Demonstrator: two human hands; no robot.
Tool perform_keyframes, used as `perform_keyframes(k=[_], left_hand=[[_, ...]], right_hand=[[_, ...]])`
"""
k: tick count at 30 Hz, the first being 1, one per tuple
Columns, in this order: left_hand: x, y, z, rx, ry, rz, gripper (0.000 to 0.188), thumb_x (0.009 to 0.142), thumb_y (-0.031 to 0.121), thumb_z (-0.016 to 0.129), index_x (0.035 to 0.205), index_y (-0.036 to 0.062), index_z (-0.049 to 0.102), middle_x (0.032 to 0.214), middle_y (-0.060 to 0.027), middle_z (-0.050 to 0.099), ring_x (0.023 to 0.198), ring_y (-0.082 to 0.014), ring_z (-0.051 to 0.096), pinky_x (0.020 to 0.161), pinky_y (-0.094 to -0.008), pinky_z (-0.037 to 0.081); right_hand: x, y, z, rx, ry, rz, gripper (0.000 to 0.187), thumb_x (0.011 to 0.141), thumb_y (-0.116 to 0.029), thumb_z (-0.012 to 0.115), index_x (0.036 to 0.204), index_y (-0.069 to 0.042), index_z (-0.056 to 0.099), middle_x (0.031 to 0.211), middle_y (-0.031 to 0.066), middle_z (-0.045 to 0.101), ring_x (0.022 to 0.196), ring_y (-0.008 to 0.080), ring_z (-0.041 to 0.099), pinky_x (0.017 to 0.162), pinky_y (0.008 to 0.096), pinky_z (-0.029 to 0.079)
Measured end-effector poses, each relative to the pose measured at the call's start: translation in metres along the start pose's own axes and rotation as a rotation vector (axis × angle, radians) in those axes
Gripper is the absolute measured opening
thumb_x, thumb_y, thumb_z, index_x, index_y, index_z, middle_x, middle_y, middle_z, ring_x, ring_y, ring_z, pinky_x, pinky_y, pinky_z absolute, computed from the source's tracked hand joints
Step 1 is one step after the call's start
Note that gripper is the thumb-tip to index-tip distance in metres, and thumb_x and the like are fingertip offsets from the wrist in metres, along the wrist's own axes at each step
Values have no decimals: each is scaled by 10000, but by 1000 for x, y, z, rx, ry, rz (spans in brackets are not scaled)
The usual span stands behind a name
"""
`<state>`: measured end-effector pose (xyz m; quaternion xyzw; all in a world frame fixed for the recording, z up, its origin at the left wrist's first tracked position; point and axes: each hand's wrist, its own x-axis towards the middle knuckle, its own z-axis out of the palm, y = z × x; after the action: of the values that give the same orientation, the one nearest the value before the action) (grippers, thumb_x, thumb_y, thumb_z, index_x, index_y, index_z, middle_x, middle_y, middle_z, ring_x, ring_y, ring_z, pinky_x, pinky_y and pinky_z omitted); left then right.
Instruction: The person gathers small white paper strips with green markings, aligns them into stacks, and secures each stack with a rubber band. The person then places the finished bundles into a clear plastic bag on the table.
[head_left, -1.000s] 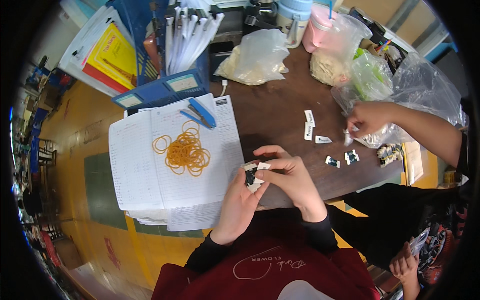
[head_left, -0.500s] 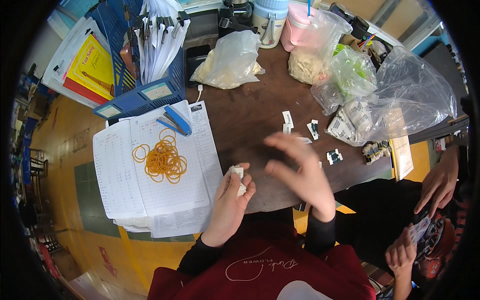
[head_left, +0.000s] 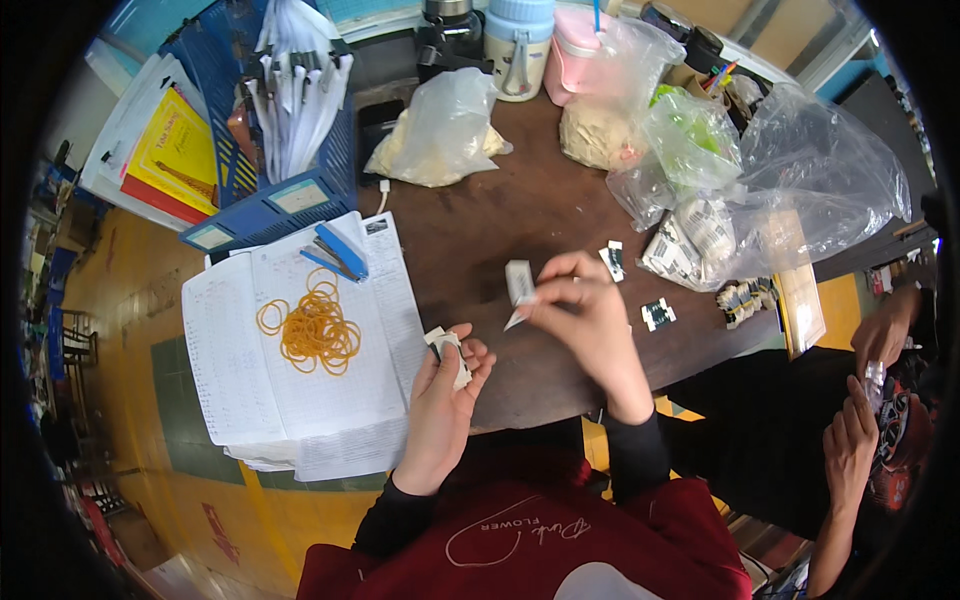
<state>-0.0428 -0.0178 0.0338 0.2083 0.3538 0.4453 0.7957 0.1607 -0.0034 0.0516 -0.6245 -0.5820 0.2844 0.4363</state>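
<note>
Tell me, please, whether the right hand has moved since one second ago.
Yes. Judged against the pile of rubber bands, the right hand has moved to the right and upward in the picture.

Count: 2 loose dark thread cards [head_left: 658, 314], 1 card bundle [head_left: 745, 302], 1 blue stapler [head_left: 342, 252], 1 open notebook [head_left: 315, 405], 1 file rack [head_left: 252, 214], 1 yellow booklet [head_left: 175, 150], 1 pink tub [head_left: 573, 68], 1 blue-lidded jug [head_left: 520, 42]. Hands: 1 L hand [head_left: 443, 398], 1 R hand [head_left: 592, 312], plus 2 co-worker's hands [head_left: 850, 437]. Exact no. unclear for rubber bands [head_left: 320, 332] (1 pile, tangled), held cards [head_left: 455, 365] & white label pcs [head_left: 520, 283].
</note>
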Motion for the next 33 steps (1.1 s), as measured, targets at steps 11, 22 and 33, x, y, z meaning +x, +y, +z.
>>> perform_keyframes(k=[11, 22, 33], left_hand=[[4, -43, 21, -9, -123, -191, 364, 1106, 275, 416, 1356, 17, 480, 1339, -97, 567, 1229, -159, 554, 1062, -352, 438], [10, -62, 26, -125, -47, -100, 213, 1089, 208, 456, 1176, 35, 545, 1152, -109, 635, 1157, -231, 618, 967, -369, 520], [3, -66, 27, -67, -109, -175, 258, 1080, 173, 468, 1236, -6, 568, 1161, -114, 636, 1092, -204, 646, 932, -391, 544]], right_hand=[[-73, -12, 14, -321, 49, 41, 125, 793, -144, 775, 898, -76, 781, 1076, 17, 590, 1057, 254, 486, 912, 381, 331], [-82, -8, 3, -400, 45, 75, 180, 717, -165, 847, 817, -47, 756, 1095, 52, 606, 1093, 256, 510, 932, 377, 346], [-79, 2, -1, -439, 156, 87, 283, 714, -182, 857, 934, -95, 702, 1143, 82, 538, 1145, 306, 465, 929, 408, 347]])
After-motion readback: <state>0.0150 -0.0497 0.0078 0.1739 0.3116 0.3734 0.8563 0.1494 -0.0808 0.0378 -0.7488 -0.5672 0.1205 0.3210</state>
